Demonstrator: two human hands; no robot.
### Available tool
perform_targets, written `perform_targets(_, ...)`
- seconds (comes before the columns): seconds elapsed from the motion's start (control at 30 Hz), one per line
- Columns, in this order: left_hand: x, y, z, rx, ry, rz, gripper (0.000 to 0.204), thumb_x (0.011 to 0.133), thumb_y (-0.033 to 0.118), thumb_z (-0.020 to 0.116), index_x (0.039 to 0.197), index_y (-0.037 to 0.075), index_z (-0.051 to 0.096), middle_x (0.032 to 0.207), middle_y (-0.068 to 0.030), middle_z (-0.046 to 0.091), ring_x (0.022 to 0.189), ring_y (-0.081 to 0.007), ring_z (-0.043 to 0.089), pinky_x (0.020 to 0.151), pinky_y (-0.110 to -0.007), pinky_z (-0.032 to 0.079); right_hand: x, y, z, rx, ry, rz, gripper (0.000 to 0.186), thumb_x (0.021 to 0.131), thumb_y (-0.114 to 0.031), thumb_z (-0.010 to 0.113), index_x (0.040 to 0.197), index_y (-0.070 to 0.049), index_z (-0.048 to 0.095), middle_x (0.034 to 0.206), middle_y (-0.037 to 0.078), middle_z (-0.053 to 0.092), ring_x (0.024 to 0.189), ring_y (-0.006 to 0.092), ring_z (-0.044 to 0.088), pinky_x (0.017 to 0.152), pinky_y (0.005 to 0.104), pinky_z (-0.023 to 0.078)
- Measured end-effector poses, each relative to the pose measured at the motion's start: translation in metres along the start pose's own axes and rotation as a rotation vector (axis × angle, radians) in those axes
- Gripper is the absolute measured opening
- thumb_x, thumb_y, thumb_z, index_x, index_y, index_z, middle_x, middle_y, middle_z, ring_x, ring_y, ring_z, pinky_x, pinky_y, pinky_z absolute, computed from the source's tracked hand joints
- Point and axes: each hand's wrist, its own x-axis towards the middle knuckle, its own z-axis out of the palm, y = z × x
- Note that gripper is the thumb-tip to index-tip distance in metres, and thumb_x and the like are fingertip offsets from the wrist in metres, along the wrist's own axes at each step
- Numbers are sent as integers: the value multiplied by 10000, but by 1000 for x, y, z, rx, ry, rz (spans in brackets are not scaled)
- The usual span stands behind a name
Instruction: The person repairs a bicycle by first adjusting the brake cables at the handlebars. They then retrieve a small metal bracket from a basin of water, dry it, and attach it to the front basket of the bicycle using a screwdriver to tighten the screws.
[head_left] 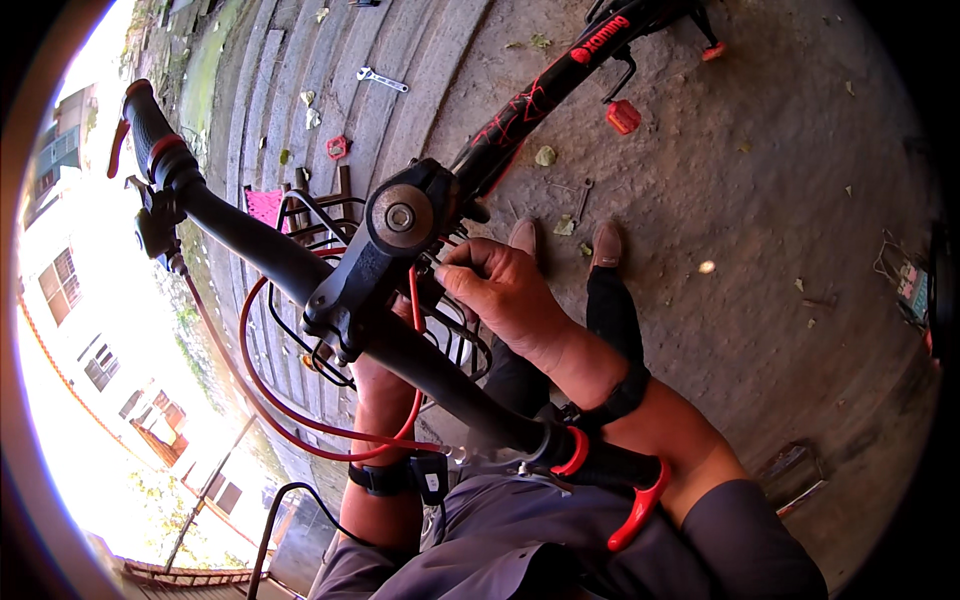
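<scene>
In the head view I take the stem as landmark: it lies just left of the right hand, its long axis slanting down-left to the bar, which crosses it. That hand looks nearer, fingers curled, thumb toward forefinger; whether they grip anything I can't tell. The left hand is mostly hidden below the stem, so I can't read its grip.

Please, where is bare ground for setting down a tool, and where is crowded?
Brown dirt looks bare between the red plastic pedal and brown right shoe. Grey plank-like strips look bare between the silver metal wrench and black-and-red bicycle frame. It is crowded around the right hand: curved red cable, black tubular handlebar.
</scene>
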Motion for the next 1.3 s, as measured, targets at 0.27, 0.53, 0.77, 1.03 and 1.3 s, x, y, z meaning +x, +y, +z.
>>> perform_targets(0.27,1,-5,-6,67,21,41,252,950,101,612,1181,1,613,1054,-56,663,935,-136,610,814,-286,486,6,10,2,-48,-112,-75,163,909,-16,598,1064,10,640,946,21,670,851,49,610,771,203,506)
perform_targets(0.53,2,-8,-4,142,66,31,232,930,138,614,1112,-4,597,773,-23,617,590,-85,553,493,-190,407,8,9,11,-6,-31,-148,106,872,-75,656,927,11,684,809,28,693,746,48,595,687,239,510)
perform_targets(0.77,0,3,8,-108,71,-172,228,988,197,535,1137,33,593,840,-5,598,672,-79,569,532,-192,437,7,4,10,13,-68,-109,83,903,-56,637,939,15,661,842,36,685,752,58,598,686,233,507)
perform_targets(1.03,1,24,6,77,-86,119,222,911,21,615,1132,2,623,1039,-22,670,951,-96,596,848,-258,484,7,2,9,-36,-36,-88,61,920,-76,636,935,-17,643,805,-3,654,683,18,550,621,184,457)
perform_targets(1.3,5,25,-2,-253,-220,-333,296,1018,303,472,1079,44,602,759,9,595,624,-50,566,472,-169,353,6,-1,2,-193,-89,-10,140,911,-85,628,1015,9,639,869,3,662,769,45,581,699,223,487)
